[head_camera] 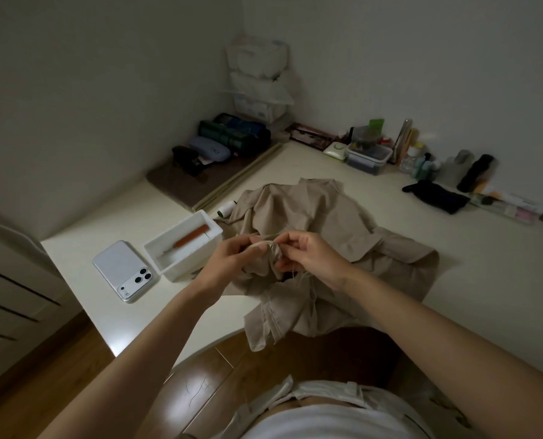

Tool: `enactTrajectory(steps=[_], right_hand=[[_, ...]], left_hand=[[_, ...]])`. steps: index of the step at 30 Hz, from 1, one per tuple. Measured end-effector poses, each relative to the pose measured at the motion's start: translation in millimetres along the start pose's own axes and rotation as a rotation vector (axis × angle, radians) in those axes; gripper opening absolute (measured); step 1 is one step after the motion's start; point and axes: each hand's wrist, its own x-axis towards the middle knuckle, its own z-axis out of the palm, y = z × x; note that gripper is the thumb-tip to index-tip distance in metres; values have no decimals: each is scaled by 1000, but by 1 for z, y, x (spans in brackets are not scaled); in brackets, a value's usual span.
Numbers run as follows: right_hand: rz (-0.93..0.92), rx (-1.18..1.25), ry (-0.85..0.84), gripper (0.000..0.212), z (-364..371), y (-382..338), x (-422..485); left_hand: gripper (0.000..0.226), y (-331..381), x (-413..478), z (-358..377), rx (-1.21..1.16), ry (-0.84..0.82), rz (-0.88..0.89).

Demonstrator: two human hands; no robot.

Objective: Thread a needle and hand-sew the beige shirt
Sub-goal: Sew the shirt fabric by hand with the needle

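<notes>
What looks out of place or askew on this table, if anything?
Nothing is spilled or damaged. The beige shirt lies crumpled, one part hanging over the front edge of the table, and the thread spool lies on its side beside it.

You are in a home, in the corner of a lived-in room. A pale worktop (390,248) runs into the corner where two plain painted walls meet, above a wooden plank floor (200,384) at the bottom of the frame. At the upper middle, stacked plastic storage drawers (259,90) fill the corner, with soft pouches and cases (229,137) just left of them. Along the wall at the upper right stand small bottles (422,160) and a lidded plastic container (370,158). A phone (121,270) lies face down at the left, a cabinet with drawer fronts (10,280) sits at the far left edge, and a spool of thread (227,208) rests near the middle.
</notes>
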Motion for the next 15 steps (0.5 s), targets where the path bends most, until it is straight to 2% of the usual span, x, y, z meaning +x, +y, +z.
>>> enactTrajectory(steps=[4,9,15], right_hand=[[19,12,-9,15,1,-2,1],[86,-5,77,11,-5,3,7],[53,-63,99,13,3,2,13]], left_hand=[[14,3,1,-1,-36,32,-11],[16,4,0,2,-59,46,-12],[16,0,4,8,71,120,0]])
